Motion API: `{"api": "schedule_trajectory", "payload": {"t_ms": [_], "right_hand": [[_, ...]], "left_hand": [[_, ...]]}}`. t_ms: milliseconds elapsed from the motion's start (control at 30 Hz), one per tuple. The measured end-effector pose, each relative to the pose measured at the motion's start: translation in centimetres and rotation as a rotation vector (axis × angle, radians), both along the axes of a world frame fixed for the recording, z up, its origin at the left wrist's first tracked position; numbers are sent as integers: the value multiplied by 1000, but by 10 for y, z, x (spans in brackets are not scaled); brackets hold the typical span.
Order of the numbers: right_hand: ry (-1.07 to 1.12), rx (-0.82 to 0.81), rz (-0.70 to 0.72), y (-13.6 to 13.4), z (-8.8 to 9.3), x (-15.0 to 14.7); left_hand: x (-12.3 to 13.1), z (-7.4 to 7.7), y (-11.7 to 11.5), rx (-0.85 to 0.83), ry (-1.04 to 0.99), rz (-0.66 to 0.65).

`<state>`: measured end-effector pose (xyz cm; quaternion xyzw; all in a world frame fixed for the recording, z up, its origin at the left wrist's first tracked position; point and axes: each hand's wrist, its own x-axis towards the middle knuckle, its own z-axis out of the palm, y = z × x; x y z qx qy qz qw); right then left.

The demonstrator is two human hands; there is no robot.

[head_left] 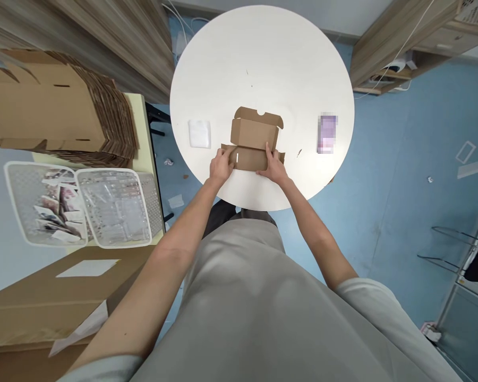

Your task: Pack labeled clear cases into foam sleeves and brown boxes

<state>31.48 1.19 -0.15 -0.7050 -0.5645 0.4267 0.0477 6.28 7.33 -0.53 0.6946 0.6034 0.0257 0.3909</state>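
A brown cardboard box blank point(254, 139), partly folded with its lid flap standing up at the back, lies near the front edge of the round white table point(258, 63). My left hand point(221, 166) pinches the box's left side flap. My right hand point(273, 167) grips the front right edge, fingers pressed on the cardboard. A small white pad or packet point(199, 133) lies left of the box. A blurred purple and white item point(327, 133) lies to its right.
At left, a stack of flat cardboard blanks point(59, 106) sits on a pale side table, beside two white mesh baskets point(79, 207) of packets. Large cartons point(43, 307) stand at lower left. Wooden furniture flanks the table; blue floor, a metal rack at right.
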Motion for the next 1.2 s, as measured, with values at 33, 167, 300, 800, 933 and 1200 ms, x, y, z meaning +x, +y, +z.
{"api": "schedule_trajectory", "payload": {"t_ms": [33, 167, 300, 800, 933, 1200], "right_hand": [[-5, -10, 3, 1, 1, 0], [26, -1, -13, 2, 2, 1], [41, 11, -29, 0, -1, 1], [57, 25, -29, -1, -5, -1], [45, -22, -18, 1, -3, -2], [21, -23, 34, 2, -2, -2]], "left_hand": [[4, 3, 2, -11, 49, -50], [15, 15, 0, 9, 78, -130], [10, 18, -12, 134, 40, -59], [15, 40, -21, 8, -214, 30], [24, 31, -16, -64, -114, 190], [32, 5, -4, -101, 105, 243]]}}
